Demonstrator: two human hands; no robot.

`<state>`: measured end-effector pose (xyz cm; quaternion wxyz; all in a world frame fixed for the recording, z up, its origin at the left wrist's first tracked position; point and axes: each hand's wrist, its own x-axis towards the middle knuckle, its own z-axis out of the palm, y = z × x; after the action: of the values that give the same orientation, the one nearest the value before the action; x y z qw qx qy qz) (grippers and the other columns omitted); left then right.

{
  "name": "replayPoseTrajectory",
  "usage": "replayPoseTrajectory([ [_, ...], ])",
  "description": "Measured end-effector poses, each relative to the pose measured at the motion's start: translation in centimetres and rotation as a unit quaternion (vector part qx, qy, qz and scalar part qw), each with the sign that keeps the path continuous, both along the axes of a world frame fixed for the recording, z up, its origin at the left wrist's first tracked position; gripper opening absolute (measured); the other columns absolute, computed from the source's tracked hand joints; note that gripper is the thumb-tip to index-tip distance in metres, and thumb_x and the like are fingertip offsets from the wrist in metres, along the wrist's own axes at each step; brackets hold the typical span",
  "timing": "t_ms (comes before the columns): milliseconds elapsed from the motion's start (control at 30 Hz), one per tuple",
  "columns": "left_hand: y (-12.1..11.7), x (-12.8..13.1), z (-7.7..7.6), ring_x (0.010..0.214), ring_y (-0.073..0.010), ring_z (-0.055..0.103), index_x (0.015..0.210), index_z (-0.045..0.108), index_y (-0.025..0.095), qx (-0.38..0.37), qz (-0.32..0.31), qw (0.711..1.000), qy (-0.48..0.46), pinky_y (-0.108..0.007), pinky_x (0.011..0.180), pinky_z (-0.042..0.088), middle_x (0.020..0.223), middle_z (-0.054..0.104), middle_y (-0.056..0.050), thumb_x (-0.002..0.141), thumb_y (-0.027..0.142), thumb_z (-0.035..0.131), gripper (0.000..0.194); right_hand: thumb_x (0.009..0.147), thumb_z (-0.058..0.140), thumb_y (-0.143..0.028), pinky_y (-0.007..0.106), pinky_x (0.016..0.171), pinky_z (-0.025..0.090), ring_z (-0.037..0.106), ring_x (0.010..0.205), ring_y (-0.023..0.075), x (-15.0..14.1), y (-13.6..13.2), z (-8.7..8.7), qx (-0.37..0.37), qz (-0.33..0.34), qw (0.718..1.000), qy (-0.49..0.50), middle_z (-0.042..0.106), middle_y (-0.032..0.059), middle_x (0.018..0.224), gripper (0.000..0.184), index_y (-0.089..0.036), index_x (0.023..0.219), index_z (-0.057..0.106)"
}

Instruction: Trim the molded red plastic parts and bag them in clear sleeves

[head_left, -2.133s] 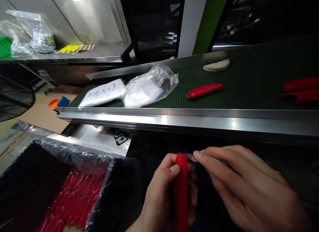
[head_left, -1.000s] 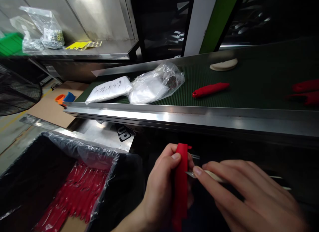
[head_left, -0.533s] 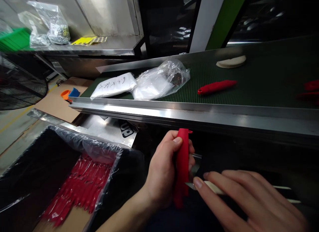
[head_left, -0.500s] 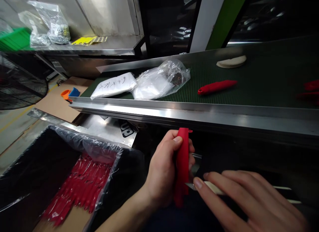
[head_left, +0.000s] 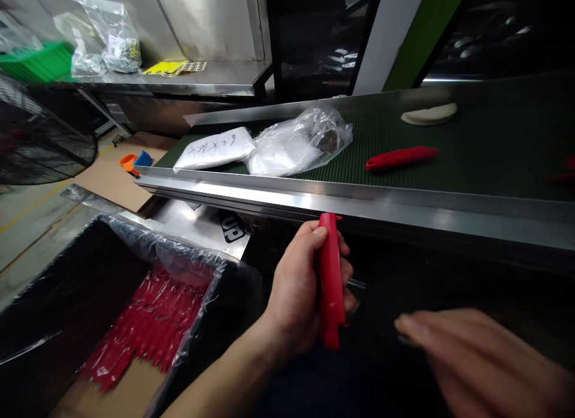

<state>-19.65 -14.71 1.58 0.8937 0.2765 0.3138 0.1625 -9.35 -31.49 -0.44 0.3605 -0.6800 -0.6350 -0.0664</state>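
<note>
While the left hand (head_left: 291, 286) grips a red part (head_left: 330, 268) roughly upright, near centre, on the near side of the metal rail (head_left: 287, 193), the right hand (head_left: 480, 352) sits apart at near right, fingertips pinched on a small object (head_left: 405, 340), too blurred to identify. If that's a blade, slipping off the smooth part could nick the left hand; a loose left grip could let the part twist or drop.
</note>
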Motion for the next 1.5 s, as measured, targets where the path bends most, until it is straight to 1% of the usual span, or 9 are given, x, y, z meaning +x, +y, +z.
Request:
replayPoseTrajectory([
  [100,-0.3,0.0,0.0,0.053,-0.0091,0.043,0.087,0.055,0.020,0.012,-0.001,1.000,0.005,-0.018,0.039,0.038,0.075,0.051,0.000,0.090,0.044,0.048,0.025,0.091,0.059,-0.031,0.014,0.065,0.056,0.069,0.075,0.0097,-0.7,1.7,0.9,-0.069,-0.079,0.985,0.136,0.071,-0.0039,0.093,0.022,-0.028,0.113,0.062],
  [233,-0.7,0.2,0.0,0.056,-0.0074,0.044,0.086,0.053,0.018,0.056,0.025,0.998,0.023,-0.016,0.046,0.039,0.070,0.050,0.001,0.091,0.040,0.048,0.023,0.089,0.063,-0.036,0.006,0.048,0.048,0.061,0.055,0.0043,-2.3,4.4,1.8,-0.123,-0.035,0.943,0.308,0.062,-0.0098,0.070,0.014,-0.030,0.099,0.055],
  [333,-0.8,0.2,-0.1,0.060,-0.0085,0.046,0.086,0.054,0.019,0.084,0.035,0.994,0.058,-0.016,0.045,0.041,0.078,0.053,0.000,0.091,0.040,0.048,0.023,0.091,0.059,-0.029,0.007,0.056,0.050,0.063,0.064,0.0045,-2.4,5.0,1.3,-0.081,-0.097,0.931,0.343,0.064,-0.0072,0.078,0.010,-0.030,0.100,0.056],
  [500,-0.6,0.5,-0.5,0.058,-0.0096,0.047,0.087,0.054,0.022,0.031,0.023,0.998,0.041,-0.019,0.039,0.040,0.086,0.052,0.001,0.091,0.042,0.049,0.021,0.089,0.061,-0.032,0.010,0.069,0.053,0.066,0.084,0.0084,-0.6,4.0,0.1,-0.055,-0.156,0.925,0.342,0.066,-0.0014,0.098,0.032,-0.029,0.121,0.054],
  [600,-0.3,0.7,-0.8,0.057,-0.0088,0.046,0.088,0.053,0.021,-0.001,0.028,0.999,0.025,-0.018,0.040,0.041,0.084,0.052,0.001,0.091,0.040,0.049,0.020,0.091,0.060,-0.036,0.009,0.080,0.051,0.066,0.095,0.0083,0.1,3.2,0.1,-0.098,-0.143,0.928,0.329,0.067,-0.0031,0.105,0.033,-0.032,0.123,0.054],
  [733,0.1,0.8,-1.1,0.058,-0.0083,0.045,0.088,0.052,0.019,-0.017,0.017,1.000,0.009,-0.018,0.041,0.040,0.085,0.051,0.000,0.091,0.040,0.049,0.022,0.094,0.055,-0.030,0.005,0.074,0.049,0.066,0.088,0.0043,0.0,2.8,0.5,-0.125,-0.107,0.950,0.265,0.068,-0.0070,0.100,0.021,-0.033,0.115,0.058],
  [900,0.4,0.9,-1.1,0.057,-0.0071,0.043,0.088,0.053,0.017,-0.026,-0.009,1.000,-0.007,-0.018,0.041,0.039,0.088,0.050,-0.001,0.092,0.041,0.046,0.026,0.093,0.048,-0.012,0.020,0.084,0.051,0.062,0.096,0.0114,0.0,3.2,0.8,-0.090,0.029,0.986,0.136,0.064,0.0043,0.106,0.032,-0.018,0.122,0.059],
  [1067,0.3,0.9,-0.8,0.059,-0.0075,0.043,0.089,0.052,0.016,-0.008,0.009,1.000,0.011,-0.017,0.045,0.033,0.086,0.050,-0.002,0.091,0.038,0.047,0.022,0.087,0.049,-0.003,0.030,0.073,0.049,0.059,0.085,0.0159,0.7,3.2,0.9,-0.076,0.071,0.994,-0.018,0.066,0.0072,0.102,0.038,-0.015,0.121,0.063],
  [1500,0.9,0.9,-0.5,0.058,-0.0073,0.041,0.088,0.050,0.016,-0.015,0.016,1.000,-0.005,-0.016,0.041,0.036,0.083,0.048,-0.001,0.092,0.040,0.047,0.024,0.084,0.051,0.001,0.031,0.077,0.048,0.058,0.094,0.0176,1.0,2.0,1.0,-0.046,0.079,0.996,-0.010,0.064,0.0072,0.106,0.044,-0.016,0.124,0.061],
])
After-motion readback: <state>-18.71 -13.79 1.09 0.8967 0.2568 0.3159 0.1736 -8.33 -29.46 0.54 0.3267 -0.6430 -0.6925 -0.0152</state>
